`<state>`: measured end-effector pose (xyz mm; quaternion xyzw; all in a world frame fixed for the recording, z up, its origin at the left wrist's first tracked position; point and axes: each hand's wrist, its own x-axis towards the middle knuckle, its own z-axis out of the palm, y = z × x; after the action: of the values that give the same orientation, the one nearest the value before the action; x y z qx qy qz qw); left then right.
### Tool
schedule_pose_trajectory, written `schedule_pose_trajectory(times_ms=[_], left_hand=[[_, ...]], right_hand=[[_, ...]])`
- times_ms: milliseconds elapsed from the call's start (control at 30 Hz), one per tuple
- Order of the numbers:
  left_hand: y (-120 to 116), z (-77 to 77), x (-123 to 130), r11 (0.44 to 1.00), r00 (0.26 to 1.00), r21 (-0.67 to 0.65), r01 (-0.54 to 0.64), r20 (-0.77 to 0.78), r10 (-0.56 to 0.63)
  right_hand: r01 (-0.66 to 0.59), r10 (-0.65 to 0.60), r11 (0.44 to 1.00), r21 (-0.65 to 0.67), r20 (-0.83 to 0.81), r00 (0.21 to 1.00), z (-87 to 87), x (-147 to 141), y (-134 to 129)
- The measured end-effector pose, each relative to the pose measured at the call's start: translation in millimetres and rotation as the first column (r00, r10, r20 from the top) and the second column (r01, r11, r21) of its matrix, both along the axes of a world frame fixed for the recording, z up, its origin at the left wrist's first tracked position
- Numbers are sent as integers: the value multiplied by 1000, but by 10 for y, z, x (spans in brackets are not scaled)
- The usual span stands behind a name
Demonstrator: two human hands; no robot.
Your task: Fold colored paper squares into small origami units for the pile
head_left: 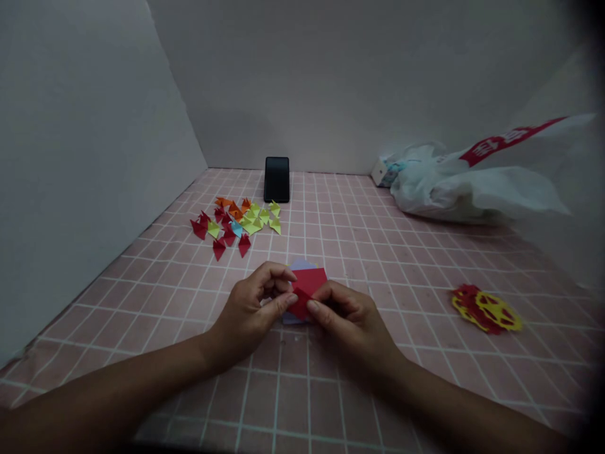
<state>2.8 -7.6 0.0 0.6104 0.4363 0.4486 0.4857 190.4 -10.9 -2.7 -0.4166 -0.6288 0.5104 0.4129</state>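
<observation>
A small red sheet of origami paper [309,282] is held up between both hands at the middle of the view. My left hand [258,299] pinches its left edge, thumb in front. At the lower right edge, my right hand [347,312] grips the same sheet between thumb and forefinger. The paper looks partly folded near the thumbs, though the fingers cover some of it. Beneath it lies a stack of lilac paper [301,263], mostly hidden by the red sheet and the hands.
Several folded paper cranes [236,224] in red, orange, yellow and blue sit at the back left. A phone [276,180] leans upright behind them. A white plastic bag [439,189] lies at the back right. Red and yellow paper cutouts [489,309] rest at the right.
</observation>
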Motion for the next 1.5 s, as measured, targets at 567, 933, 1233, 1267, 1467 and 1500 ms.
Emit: schedule_pose_trajectory(times_ms=[567,933,1233,1267,1467,1500], left_hand=[[38,103,-20,965,954,-196,176,-206,-216],[59,161,-49,917,842,-153,367,-365,-398],[57,127,-26,948,878,-101,302,-358,-318],[53,124,-25,952,895,-123,279,-325,-305],[41,129,-39,967,941,-111,231,-228,-251],[43,139,-43,969,940,-98,226,-240,-243]], right_hand=[[-49,48,999,8,22,999,13,10,47],[-83,82,997,1,132,988,49,29,44],[-37,25,998,56,209,978,83,27,27],[-13,-2,997,72,202,979,78,30,21],[16,-15,1000,-17,63,998,27,38,34],[1,1,999,-44,33,999,23,34,38]])
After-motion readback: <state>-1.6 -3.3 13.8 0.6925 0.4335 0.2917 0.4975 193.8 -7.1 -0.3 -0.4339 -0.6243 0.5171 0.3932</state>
